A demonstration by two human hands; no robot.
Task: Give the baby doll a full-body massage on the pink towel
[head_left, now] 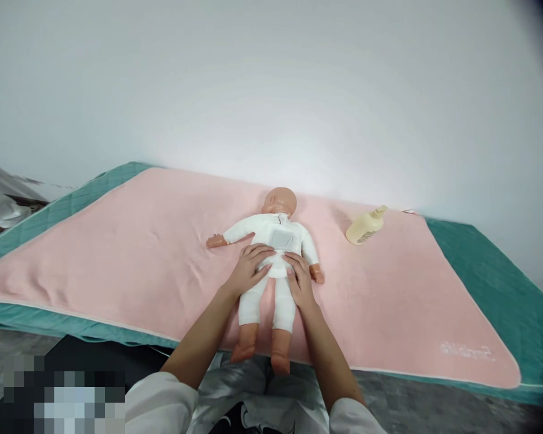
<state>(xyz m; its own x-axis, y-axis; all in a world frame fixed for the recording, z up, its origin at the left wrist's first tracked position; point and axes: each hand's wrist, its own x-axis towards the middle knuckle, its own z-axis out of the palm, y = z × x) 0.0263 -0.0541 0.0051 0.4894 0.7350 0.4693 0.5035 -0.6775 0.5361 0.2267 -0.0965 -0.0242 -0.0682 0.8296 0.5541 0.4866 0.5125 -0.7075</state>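
A baby doll (276, 265) with a white cloth body lies face down, its head toward the wall and its feet at the near edge of the bed. Resting on the left side of its lower back is my left hand (250, 266), fingers stretched out. My right hand (301, 276) lies flat on the right side, fingers also extended. Just beyond my fingertips a pale rectangular patch (280, 240) shows on the doll's back. Neither hand grips anything.
A pink mat (117, 241) covers most of the green quilted bed cover (498, 271). On the mat, right of the doll, a cream pump bottle (364, 228) stands or leans. A pale wall (271, 90) rises behind the bed. A dark object (95, 361) sits below the near left edge.
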